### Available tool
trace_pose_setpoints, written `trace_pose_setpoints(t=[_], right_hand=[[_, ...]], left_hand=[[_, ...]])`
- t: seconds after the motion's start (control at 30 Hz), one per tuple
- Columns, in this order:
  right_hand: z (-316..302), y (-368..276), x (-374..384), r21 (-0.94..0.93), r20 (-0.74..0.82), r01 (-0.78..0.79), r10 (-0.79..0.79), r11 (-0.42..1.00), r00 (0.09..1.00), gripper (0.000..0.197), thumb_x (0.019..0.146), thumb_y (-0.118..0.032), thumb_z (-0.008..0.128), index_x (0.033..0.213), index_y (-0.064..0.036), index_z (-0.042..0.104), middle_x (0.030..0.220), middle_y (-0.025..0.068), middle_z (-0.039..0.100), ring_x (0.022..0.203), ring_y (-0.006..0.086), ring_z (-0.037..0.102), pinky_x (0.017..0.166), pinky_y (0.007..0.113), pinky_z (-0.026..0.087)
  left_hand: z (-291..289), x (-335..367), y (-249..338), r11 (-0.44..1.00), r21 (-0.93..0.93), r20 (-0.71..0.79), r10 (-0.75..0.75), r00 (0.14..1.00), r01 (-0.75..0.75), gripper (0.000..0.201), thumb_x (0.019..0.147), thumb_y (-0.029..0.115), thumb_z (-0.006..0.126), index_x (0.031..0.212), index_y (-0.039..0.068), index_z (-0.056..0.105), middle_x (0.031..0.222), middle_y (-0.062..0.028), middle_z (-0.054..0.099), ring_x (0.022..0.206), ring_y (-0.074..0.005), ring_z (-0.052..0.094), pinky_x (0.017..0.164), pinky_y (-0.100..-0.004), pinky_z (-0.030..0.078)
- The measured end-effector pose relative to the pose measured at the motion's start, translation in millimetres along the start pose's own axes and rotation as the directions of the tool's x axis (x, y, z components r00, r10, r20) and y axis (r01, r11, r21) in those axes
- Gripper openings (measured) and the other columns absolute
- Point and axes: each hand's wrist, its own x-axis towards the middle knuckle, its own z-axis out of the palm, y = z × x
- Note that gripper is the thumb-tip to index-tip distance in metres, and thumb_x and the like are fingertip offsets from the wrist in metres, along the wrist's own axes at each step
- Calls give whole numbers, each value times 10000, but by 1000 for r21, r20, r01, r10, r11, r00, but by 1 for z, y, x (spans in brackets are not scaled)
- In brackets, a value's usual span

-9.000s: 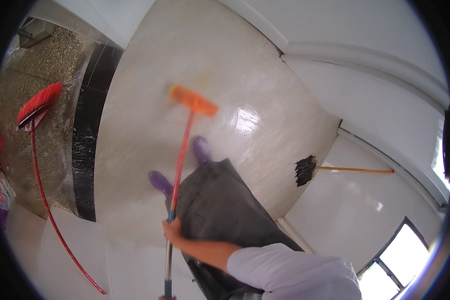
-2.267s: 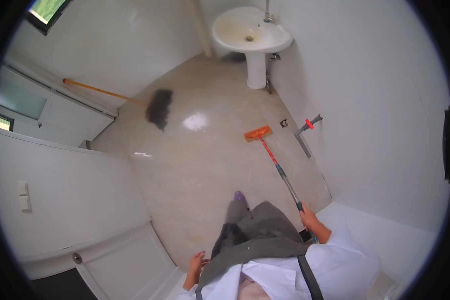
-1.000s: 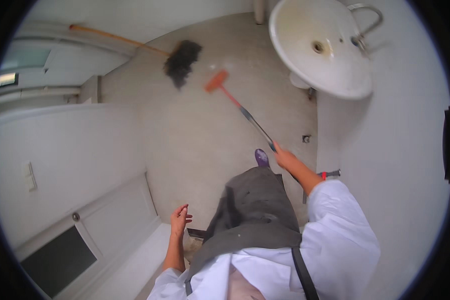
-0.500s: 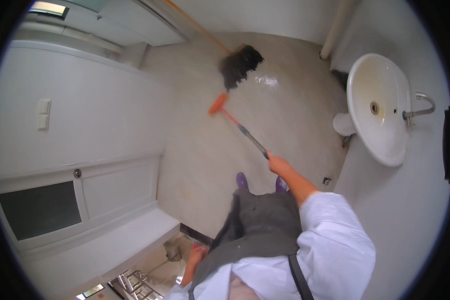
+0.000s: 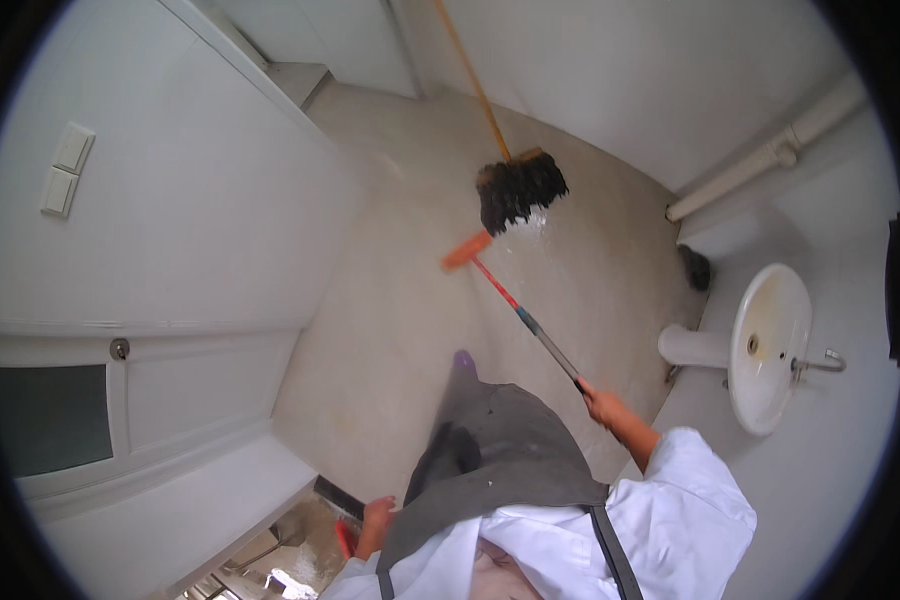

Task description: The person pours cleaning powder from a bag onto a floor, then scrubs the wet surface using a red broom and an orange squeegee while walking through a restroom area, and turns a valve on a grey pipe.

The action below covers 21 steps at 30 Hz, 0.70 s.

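Observation:
In my right hand point(image 5: 602, 406), I grip the dark end of a long-handled floor brush point(image 5: 545, 340). Its pole is grey, then red towards a T-shaped orange head point(image 5: 467, 251), slightly blurred, on the floor ahead. Just beyond that head stands a mop point(image 5: 518, 190) with black, shaggy strands and a yellow wooden pole, its strands close to the orange head. My left hand point(image 5: 377, 516) hangs low beside my grey apron point(image 5: 515, 440). Its fingers look curled around a red object point(image 5: 346, 539), mostly hidden, whose kind I cannot make out.
A white pedestal sink point(image 5: 770, 350) stands at the right wall below a pale pipe point(image 5: 780, 150). A dark item point(image 5: 694, 268) lies at that wall's foot. On the left is a white door point(image 5: 205, 390). The floor point(image 5: 390, 260) has a wet, shiny patch by the mop.
The view has turned and shifted, so the sink sits lower. The orange head is now below the mop's strands, and my right hand appears lower. My left hand has turned, showing the red object differently.

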Motion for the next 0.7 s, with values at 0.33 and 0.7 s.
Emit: trace_pose_setpoints(t=[0.33,0.7], right_hand=[[-91,-159,115,37,37,-55,54,998,998,519,944,-244,385,1414,-387,217,618,180,592,435,276,567,414,398,513],[-247,-387,524,11,-3,275,-275,962,962,511,919,-183,365,1415,-269,280,753,214,620,533,295,609,502,417,511]], left_hand=[[-220,135,210,705,-697,-278,-103,955,-127,304,914,197,540,1138,-3,586,980,-101,612,647,-181,623,567,-300,552],[-296,164,418,841,-541,-238,-172,956,16,266,910,125,536,1145,15,594,976,-92,616,684,-155,622,597,-268,543]])
